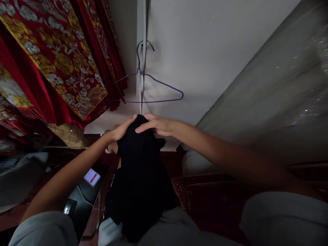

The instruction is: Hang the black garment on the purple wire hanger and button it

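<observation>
Fingers (145,127) of the right hand (162,125) are closed on the upper end of a black garment (140,171), the thumb lying across its front. The left hand (122,130) grips the same end from the opposite side, its fingertips near the top; the fingers behind the cloth are hidden. The garment is bunched at the top, with a small flap jutting out below the right hand, and hangs down toward the person's lap against pale grey clothing (176,225). Its type cannot be determined in the dark folds.

Directly above both hands, apart from the garment, a purple hanger (153,101) hangs bare beside a pale vertical strap (141,27), in front of a white wall (200,41). Its left end is hidden by red embroidered cloth (64,58) with gold and silver floral work. Translucent plastic sheeting (269,102) covers the area at right. At lower left, near the left forearm, a smartphone (92,177) with a lit screen lies on a black surface (85,191); a second dark device (69,207) lies nearer the person.
</observation>
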A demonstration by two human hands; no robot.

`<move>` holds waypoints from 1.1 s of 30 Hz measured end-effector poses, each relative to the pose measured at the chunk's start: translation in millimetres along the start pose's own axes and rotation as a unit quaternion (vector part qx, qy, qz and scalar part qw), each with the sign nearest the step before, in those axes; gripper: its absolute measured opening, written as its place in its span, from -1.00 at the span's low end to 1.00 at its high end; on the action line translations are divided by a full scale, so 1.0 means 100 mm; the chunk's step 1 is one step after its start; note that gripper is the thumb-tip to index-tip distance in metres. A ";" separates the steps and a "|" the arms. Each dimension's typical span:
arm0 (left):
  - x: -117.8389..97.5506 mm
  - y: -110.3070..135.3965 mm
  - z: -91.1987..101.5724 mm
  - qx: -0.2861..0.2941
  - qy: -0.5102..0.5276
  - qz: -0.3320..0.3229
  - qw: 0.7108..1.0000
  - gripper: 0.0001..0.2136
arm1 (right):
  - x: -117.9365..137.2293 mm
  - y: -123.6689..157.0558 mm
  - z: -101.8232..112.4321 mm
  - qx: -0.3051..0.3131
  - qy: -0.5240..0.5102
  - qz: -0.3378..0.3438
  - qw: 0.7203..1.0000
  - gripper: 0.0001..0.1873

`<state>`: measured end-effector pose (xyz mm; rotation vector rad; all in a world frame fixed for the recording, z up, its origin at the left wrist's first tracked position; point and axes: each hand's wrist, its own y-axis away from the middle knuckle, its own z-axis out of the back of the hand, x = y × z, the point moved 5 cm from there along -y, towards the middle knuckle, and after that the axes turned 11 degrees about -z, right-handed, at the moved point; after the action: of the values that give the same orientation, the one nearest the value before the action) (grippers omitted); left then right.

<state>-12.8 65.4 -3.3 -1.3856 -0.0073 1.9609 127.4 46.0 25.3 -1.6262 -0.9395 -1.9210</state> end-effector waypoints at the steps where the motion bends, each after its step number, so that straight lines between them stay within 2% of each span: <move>1: 0.09 0.04 0.02 0.003 -0.006 0.022 1.000 -0.44 | 0.00 0.00 0.03 -0.020 0.045 -0.016 0.999 -0.89; 3: 0.23 0.13 0.09 0.037 -0.047 0.059 0.996 -0.44 | 0.01 -0.02 0.18 -0.092 0.162 -0.017 0.982 -0.94; 6: 0.32 0.26 0.22 0.147 -0.129 0.103 0.975 -0.40 | 0.12 -0.07 0.51 -0.257 0.293 0.096 0.916 -0.85; 8: 0.30 0.30 0.35 0.201 -0.246 0.101 0.943 -0.46 | 0.15 -0.12 0.74 -0.362 0.328 0.160 0.858 -0.70; 10: 0.26 0.29 0.50 0.225 -0.400 0.105 0.882 -0.62 | 0.12 -0.22 0.94 -0.432 0.366 0.169 0.807 -0.57; 12: 0.23 0.27 0.62 0.242 -0.507 0.146 0.815 -0.75 | 0.04 -0.36 1.09 -0.464 0.404 0.148 0.774 -0.49; 13: 0.22 0.27 0.66 0.246 -0.531 0.173 0.792 -0.77 | -0.01 -0.42 1.15 -0.466 0.418 0.133 0.768 -0.48; 15: 0.20 0.26 0.72 0.250 -0.551 0.211 0.768 -0.75 | -0.12 -0.51 1.26 -0.457 0.440 0.100 0.766 -0.49; 17: 0.19 0.24 0.74 0.248 -0.568 0.213 0.755 -0.72 | -0.22 -0.54 1.35 -0.443 0.458 0.075 0.767 -0.52; 20: 0.17 0.23 0.74 0.225 -0.591 0.193 0.750 -0.67 | -0.26 -0.44 1.42 -0.437 0.477 0.084 0.758 -0.67; 23: 0.15 0.22 0.74 0.190 -0.608 0.183 0.749 -0.62 | -0.14 -0.27 1.39 -0.448 0.509 0.090 0.730 -0.85; 27: 0.08 0.20 0.79 0.127 -0.629 0.160 0.751 -0.69 | 0.08 -0.12 1.25 -0.427 0.558 -0.009 0.711 -0.86; 30: 0.02 0.22 0.91 0.052 -0.601 0.133 0.786 -0.71 | 0.21 -0.08 1.13 -0.409 0.573 -0.064 0.707 -0.81; 33: -0.03 0.27 1.04 -0.011 -0.539 0.107 0.835 -0.66 | 0.26 -0.10 1.07 -0.401 0.569 -0.074 0.714 -0.79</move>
<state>-112.1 84.0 32.3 -0.1192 -0.4122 2.6770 186.8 134.4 55.9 -0.2715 0.3656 -2.9729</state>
